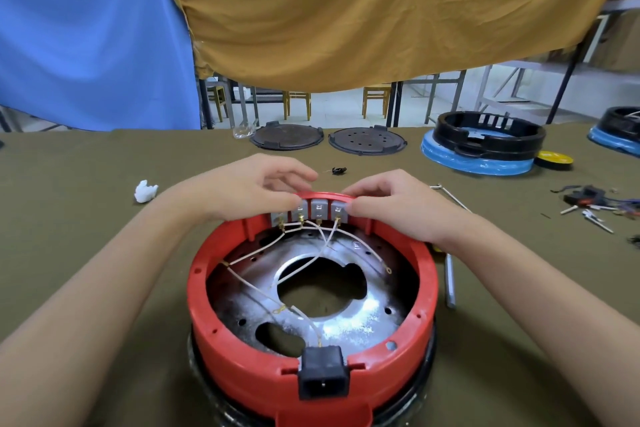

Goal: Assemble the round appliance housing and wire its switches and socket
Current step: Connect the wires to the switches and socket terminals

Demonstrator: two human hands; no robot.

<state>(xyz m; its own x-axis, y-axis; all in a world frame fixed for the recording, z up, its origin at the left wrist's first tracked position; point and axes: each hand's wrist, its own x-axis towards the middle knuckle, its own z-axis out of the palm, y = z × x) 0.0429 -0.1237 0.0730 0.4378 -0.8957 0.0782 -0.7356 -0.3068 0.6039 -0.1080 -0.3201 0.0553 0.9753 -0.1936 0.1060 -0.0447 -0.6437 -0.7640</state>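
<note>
A: Your left hand [263, 189] and right hand [388, 204] sit at the far rim of the red housing [424, 288], fingers curled, pinching the two ends of the grey switch row [311, 211].

B: The row runs left to right between your hands, white wires [256, 250] trailing nearward over the metal plate [374, 315].

A: The black socket [322, 376] sits in the near wall.

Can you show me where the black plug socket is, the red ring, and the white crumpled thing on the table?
black plug socket [323, 378]: head view, on its front face.
red ring [239, 362]: head view, on its near outer wall.
white crumpled thing [145, 191]: head view, on its middle.
</note>
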